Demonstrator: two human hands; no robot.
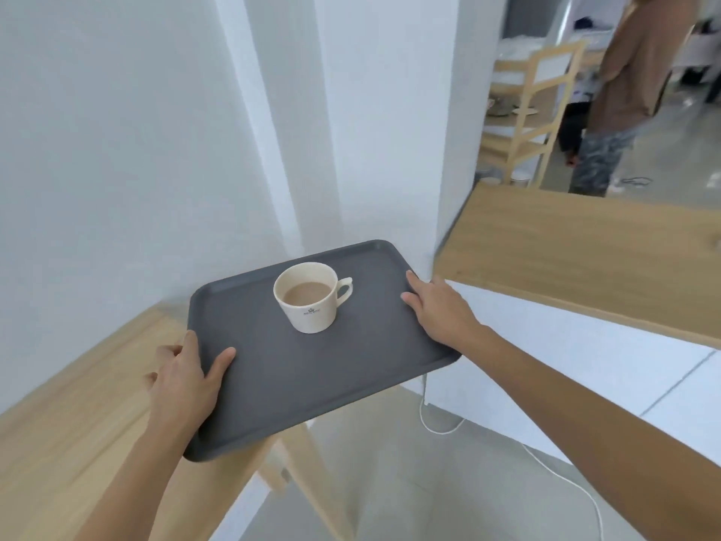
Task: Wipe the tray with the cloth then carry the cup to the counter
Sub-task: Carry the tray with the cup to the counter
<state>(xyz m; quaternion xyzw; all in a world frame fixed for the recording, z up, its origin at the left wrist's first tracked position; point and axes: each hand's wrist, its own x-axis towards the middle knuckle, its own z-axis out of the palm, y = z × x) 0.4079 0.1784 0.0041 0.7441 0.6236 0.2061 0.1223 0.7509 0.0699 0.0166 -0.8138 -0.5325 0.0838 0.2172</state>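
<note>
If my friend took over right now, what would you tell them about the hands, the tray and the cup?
Left hand: gripping the near-left edge of the dark grey rectangular plastic tray, thumb on top.
Right hand: gripping the tray's far-right edge.
Tray: held up in both hands, partly over the light wooden table on the left.
Cream ceramic cup: upright near the tray's middle, handle to the right, holding a milky brown drink.
Light wooden counter: ahead on the right.
Done: cannot tell if the tray was wiped; no cloth is in view.
Left: carry the cup to the counter, keeping the tray level so nothing spills.
</note>
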